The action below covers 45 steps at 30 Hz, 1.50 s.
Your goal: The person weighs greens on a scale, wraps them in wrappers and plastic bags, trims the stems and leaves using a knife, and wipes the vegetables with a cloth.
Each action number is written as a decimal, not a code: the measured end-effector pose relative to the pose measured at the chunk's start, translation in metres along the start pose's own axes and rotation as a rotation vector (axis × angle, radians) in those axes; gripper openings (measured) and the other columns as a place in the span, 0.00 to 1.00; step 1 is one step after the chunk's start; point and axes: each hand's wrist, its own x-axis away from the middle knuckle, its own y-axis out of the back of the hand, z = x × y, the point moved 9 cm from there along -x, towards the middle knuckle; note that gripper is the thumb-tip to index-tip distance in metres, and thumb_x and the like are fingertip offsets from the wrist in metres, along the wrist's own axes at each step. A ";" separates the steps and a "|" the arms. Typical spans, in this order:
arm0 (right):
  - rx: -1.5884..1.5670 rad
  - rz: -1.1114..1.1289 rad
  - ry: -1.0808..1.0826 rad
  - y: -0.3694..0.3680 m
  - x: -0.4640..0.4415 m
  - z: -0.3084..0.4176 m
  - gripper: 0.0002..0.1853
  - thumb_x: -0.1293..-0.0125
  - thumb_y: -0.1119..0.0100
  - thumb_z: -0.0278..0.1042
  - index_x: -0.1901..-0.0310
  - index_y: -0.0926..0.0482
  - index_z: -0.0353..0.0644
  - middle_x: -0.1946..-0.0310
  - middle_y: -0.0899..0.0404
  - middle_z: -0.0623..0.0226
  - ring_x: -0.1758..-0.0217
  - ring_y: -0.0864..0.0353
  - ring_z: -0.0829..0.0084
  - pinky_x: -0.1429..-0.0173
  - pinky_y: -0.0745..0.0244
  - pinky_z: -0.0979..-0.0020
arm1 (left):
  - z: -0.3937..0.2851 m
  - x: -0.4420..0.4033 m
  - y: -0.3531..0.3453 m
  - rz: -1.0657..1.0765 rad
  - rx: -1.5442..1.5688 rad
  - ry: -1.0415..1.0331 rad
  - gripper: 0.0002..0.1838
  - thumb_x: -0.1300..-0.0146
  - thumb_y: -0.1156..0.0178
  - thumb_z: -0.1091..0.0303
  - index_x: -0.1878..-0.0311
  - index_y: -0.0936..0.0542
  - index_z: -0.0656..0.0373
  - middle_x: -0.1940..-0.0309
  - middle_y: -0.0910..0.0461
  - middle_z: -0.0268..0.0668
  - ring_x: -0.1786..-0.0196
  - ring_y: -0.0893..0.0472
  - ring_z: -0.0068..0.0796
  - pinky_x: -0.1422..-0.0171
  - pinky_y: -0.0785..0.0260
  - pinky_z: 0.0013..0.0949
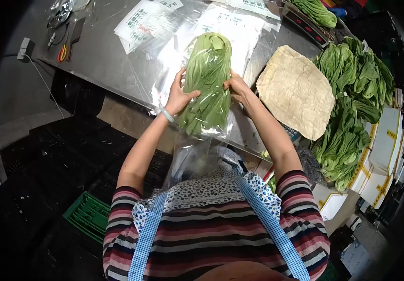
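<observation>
A bunch of leafy greens [207, 89] lies inside a clear plastic bag [192, 154] at the near side of the metal table. The stem end points away from me. The loose end of the bag hangs over the table's edge toward my apron. My left hand [181, 97], with a pale bangle at the wrist, grips the bagged greens from the left side, thumb on top. On the right side, my right hand [237, 87] holds them with its fingers curled against the plastic. Under and beyond the greens lie printed plastic bags [232, 28].
More printed bags [141, 25] lie on the metal table [103, 56]. Scissors [62, 52] sit at the left. To the right are a brown sheet [298, 91], a digital scale [305, 25] and piled greens [347, 136]. Foam boxes [382, 140] and a green crate [88, 216] stand lower.
</observation>
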 end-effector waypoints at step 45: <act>0.054 -0.348 0.255 0.076 0.227 -0.267 0.05 0.36 0.39 0.25 0.60 0.20 0.34 0.72 0.18 0.67 0.69 0.21 0.81 0.65 0.26 0.79 | 0.036 0.277 -0.071 0.188 -1.155 -0.457 0.28 0.47 0.32 0.56 0.42 0.25 0.49 0.40 0.32 0.39 0.34 0.35 0.43 0.31 0.50 0.63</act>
